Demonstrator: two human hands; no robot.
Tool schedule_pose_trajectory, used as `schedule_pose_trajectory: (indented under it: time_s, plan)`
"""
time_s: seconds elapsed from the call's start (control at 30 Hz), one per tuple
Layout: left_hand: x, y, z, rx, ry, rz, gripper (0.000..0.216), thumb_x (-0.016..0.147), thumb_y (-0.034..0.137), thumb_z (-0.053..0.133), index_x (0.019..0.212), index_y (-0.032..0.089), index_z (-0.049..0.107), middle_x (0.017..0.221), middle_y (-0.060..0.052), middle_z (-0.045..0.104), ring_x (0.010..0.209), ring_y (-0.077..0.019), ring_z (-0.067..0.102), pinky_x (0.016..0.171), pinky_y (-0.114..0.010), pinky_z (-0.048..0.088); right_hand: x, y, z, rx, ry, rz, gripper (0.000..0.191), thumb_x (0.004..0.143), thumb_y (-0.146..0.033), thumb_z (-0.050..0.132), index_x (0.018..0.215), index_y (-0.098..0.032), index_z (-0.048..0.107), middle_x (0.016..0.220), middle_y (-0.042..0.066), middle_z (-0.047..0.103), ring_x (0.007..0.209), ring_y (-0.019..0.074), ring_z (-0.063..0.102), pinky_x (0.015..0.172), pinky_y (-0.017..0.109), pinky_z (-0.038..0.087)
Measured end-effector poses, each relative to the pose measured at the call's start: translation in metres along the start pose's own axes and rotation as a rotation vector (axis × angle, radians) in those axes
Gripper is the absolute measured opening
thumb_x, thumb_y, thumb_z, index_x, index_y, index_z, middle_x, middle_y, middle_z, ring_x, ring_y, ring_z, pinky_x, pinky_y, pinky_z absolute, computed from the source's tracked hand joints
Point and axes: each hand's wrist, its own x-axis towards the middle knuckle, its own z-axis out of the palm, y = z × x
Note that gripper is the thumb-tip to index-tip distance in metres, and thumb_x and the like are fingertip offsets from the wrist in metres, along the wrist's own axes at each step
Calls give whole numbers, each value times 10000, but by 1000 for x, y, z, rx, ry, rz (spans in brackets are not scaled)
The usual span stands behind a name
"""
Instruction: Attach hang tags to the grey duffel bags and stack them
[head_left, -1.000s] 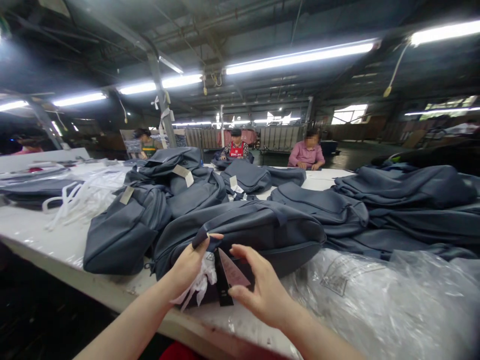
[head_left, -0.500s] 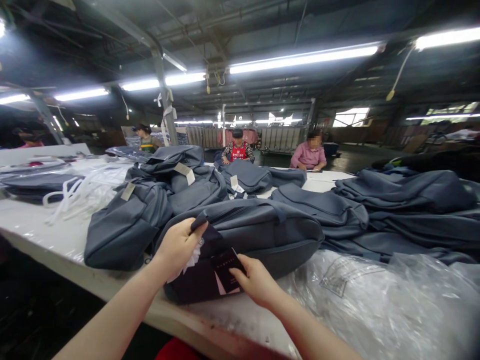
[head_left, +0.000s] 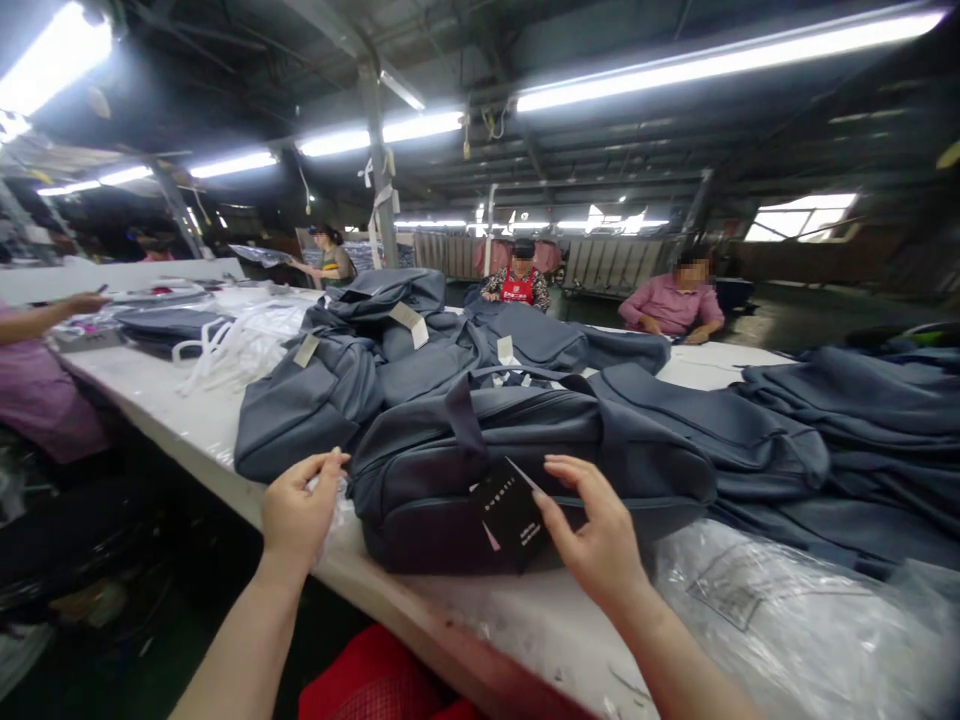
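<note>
Tag (head_left: 510, 512) on bag (head_left: 480, 460) (tabletop, seemingly).

Garment-factory packing hall: grey backpacks (head_left: 525, 450) heaped along a long white worktable (head_left: 172, 400), seated workers (head_left: 675, 300) beyond it, fluorescent tubes (head_left: 720, 60) overhead.

White straps (head_left: 232, 345), clear plastic bags (head_left: 787, 620), three seated co-workers (head_left: 675, 300) across the table (head_left: 187, 420)

One head-worn camera looks forward and down, close over the table (head_left: 187, 410) edge.
</note>
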Motion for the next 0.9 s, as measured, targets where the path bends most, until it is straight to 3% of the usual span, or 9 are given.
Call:
schedule_pose_trajectory:
  time_s: [0.1,0.23,0.37,0.47,0.67,0.9]
  plan:
    - [-10,-68,3,202,-23,-234,419,903,492,424,954,211,730,883,-70,738,858,-262,665,705,-320,465,28,-4,-12,-41,-39,-117,168,915,-274,535,1051,-215,616,1161,94,632,1091,230,603,960,381,488]
    - [-27,-120,24,264,-171,-292,328,880,382,470,874,202,744,864,-92,741,866,-285,666,699,-332,448,69,1,-12,-227,-193,-227,278,892,-321,550,1132,-199,619,1225,105,620,1143,249,589,1012,399,476]
    - [-30,-133,51,257,-268,-267,329,899,409,471,876,215,737,917,-77,745,894,-254,667,723,-305,448,106,18,-6,-522,-423,-299,687,746,-454,688,1330,-129,527,1408,176,499,1304,340,468,1113,482,381]
    - [-29,-137,73,253,-311,-254,352,921,425,442,875,232,732,883,-67,743,851,-229,674,699,-286,443,127,32,-2,-661,-563,-312,914,638,-504,750,1392,-76,464,1432,221,462,1331,369,432,1113,490,369]
    - [-41,-141,105,347,-257,-289,350,946,321,377,939,206,707,995,-116,726,849,-247,678,703,-313,442,147,49,8,-710,-713,-345,927,589,-539,765,1378,-129,500,1327,186,551,1205,359,530,1030,476,419]
    - [-49,-148,109,390,-242,-256,387,972,383,336,1013,198,673,1049,-118,708,897,-264,662,717,-333,412,156,50,16,-761,-761,-314,1020,572,-597,771,1401,-90,461,1371,196,499,1264,349,473,1087,430,376]
